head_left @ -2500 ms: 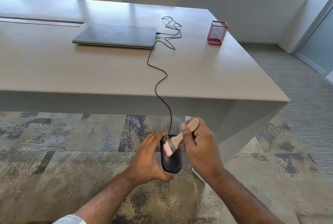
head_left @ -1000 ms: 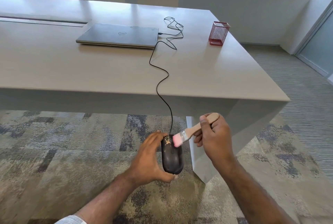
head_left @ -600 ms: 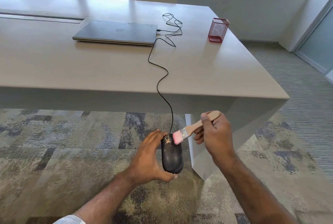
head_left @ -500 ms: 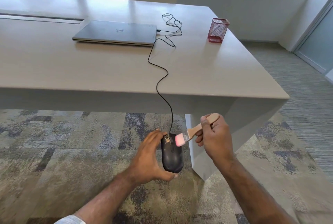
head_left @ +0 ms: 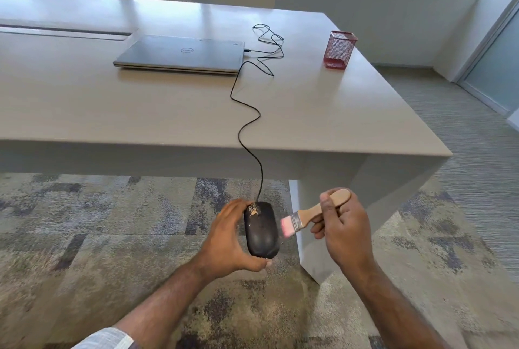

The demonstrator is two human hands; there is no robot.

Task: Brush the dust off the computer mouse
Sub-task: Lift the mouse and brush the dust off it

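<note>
My left hand point(head_left: 227, 239) grips a black wired computer mouse point(head_left: 262, 232) from its left side, held in the air over the carpet in front of the table. A patch of pale dust point(head_left: 253, 210) sits at the mouse's front left, near the cable. My right hand point(head_left: 341, 226) holds a small wooden-handled brush point(head_left: 314, 212) with pink bristles point(head_left: 287, 227). The bristles hang just off the mouse's right side, not touching it. The mouse cable point(head_left: 247, 123) runs up over the table edge.
A long beige table point(head_left: 323, 112) carries a closed grey laptop point(head_left: 182, 53), the tangled cable and a red mesh pen holder point(head_left: 339, 49). Its white leg panel point(head_left: 331, 180) stands right behind my hands. Chairs line the far side; patterned carpet lies below.
The brush has swung from the mouse's top front to its right side and now sits clear of it. My left hand keeps the mouse in the same place. The dust patch remains.
</note>
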